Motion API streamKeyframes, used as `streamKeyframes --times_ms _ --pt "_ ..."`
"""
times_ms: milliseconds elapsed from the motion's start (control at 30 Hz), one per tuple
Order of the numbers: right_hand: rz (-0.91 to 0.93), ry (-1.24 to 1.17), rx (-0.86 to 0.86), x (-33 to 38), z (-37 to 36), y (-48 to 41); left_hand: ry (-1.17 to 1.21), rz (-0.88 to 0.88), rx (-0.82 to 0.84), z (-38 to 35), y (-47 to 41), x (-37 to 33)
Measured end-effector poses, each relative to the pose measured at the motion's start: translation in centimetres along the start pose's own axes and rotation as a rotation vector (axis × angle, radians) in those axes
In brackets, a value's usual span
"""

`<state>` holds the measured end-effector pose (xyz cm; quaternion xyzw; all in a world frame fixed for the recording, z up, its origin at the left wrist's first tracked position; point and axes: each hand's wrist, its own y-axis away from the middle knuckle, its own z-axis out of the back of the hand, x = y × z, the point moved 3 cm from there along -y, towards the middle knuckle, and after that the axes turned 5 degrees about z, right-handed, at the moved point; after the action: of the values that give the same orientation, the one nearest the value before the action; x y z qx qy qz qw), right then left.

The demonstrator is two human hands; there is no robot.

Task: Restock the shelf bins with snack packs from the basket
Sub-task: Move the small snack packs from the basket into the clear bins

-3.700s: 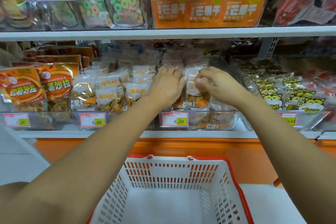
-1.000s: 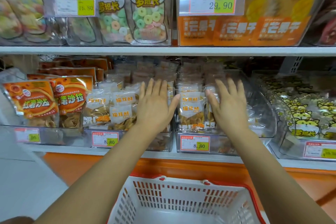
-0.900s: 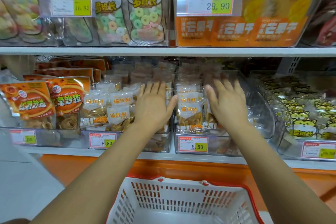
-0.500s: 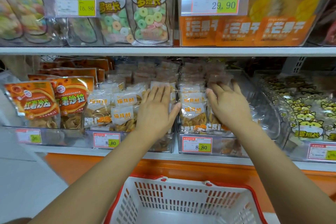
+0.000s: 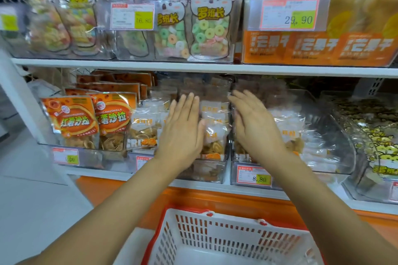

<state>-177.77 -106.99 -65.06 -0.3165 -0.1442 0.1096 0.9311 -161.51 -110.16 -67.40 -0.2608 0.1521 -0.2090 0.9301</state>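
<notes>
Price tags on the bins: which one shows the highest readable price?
The 29.90 tag on the upper shelf's right bin of orange packs; the others legible are the 16.80 tag and the 8.80 tag.

Both forearms outstretched, left hand (image 5: 183,129) and right hand (image 5: 255,127) flat, fingers (image 5: 189,103) straight, palms facing inward.

Shop: price tags (image 5: 288,14), snack shelves (image 5: 193,66).
</notes>
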Motion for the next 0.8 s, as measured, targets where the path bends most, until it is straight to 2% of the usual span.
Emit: streamKeyframes --times_ms 100,333,433,500,600,800 --pt "0.0 -0.085 0.172 2.2 -1.9 -3.8 -0.042 0.078 0.051 -0.2 1.6 3.3" --pt "-0.059 -0.056 0.584 4.9 -8.1 -11.5 0.058 0.022 0.049 -1.0 2.3 4.7" --pt "-0.001 -0.013 0.742 5.3 -8.3 -12.8 0.093 -0.005 0.024 -1.2 2.1 4.8" --pt "0.053 -0.033 0.765 5.4 -8.5 -12.9 0.127 -0.005 0.016 -1.3 2.0 4.6" --pt "0.074 -0.135 0.672 5.4 -8.6 -12.3 0.147 0.031 -0.008 -1.6 1.9 4.1" --pt "0.026 -0.152 0.586 4.1 -8.5 -11.4 0.172 0.03 -0.056 -1.9 2.0 3.9"
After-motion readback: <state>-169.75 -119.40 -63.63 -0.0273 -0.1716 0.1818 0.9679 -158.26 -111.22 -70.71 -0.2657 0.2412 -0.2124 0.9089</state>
